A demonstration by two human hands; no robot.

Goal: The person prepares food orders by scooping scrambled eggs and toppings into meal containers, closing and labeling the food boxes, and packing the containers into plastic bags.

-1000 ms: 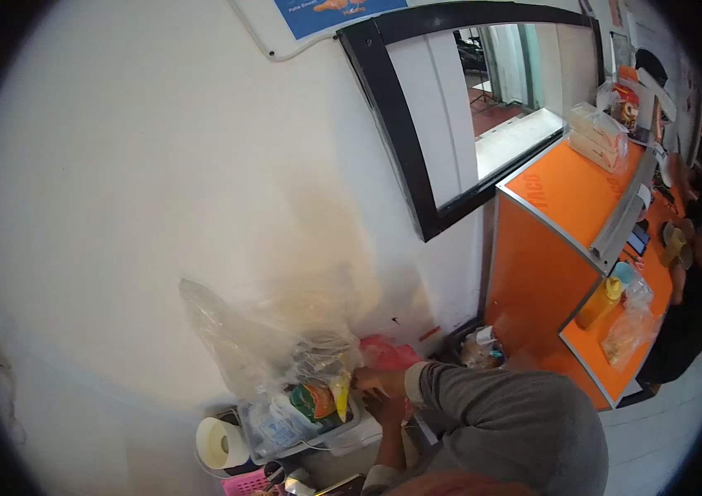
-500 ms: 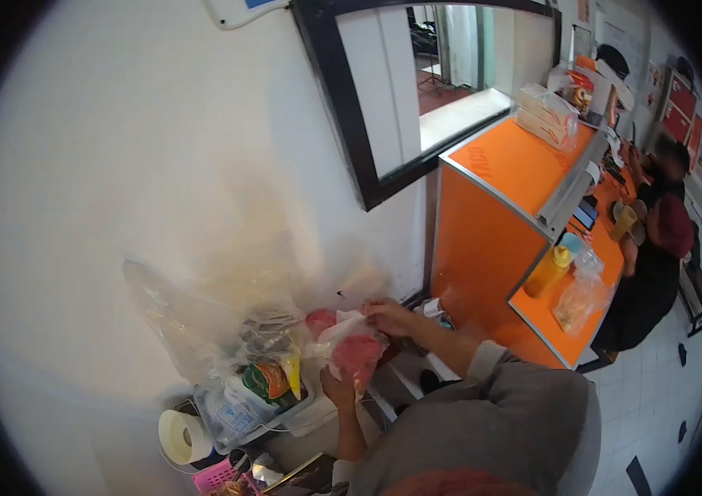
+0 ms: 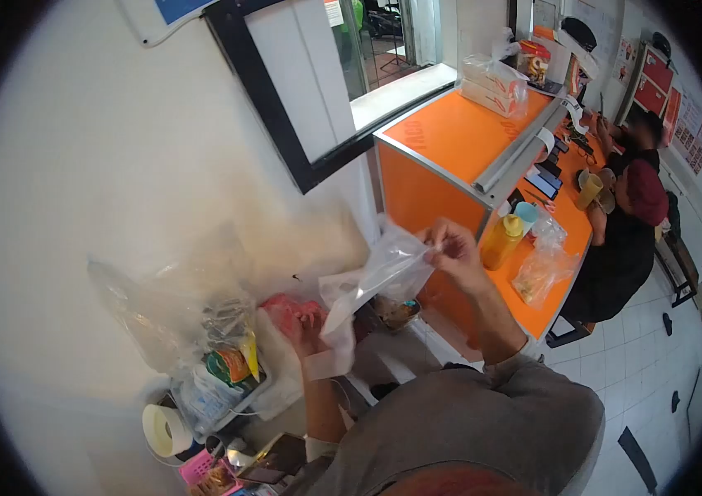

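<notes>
Right hand [image 3: 452,252]: fingers closed, thumb and fingertips pinching one end of a clear plastic bag [image 3: 391,258]. The bag is raised in the air, slanting down toward the left wrist (its lower end is whitish and crumpled), left of the orange counter [image 3: 424,186]. Left hand [image 3: 308,324]: fingers bent against a red plastic bag [image 3: 281,309]; whether they grip it cannot be told. The red bag lies near the wall, beyond the right side of a grey tray [image 3: 257,393].

Within the tray, near its right edge, are a green-and-orange packet [image 3: 224,365] and a yellow packet [image 3: 250,355]. A cream round tub [image 3: 166,431] stands just outside the tray's left edge; a pink basket [image 3: 197,466] sits below it.

On the counter's lower level, a yellow squeeze bottle [image 3: 501,243] stands near the left edge, beside a light-blue cup [image 3: 525,216]. Boxes in clear wrapping [image 3: 491,88] occupy the upper level, near its window-side edge.
</notes>
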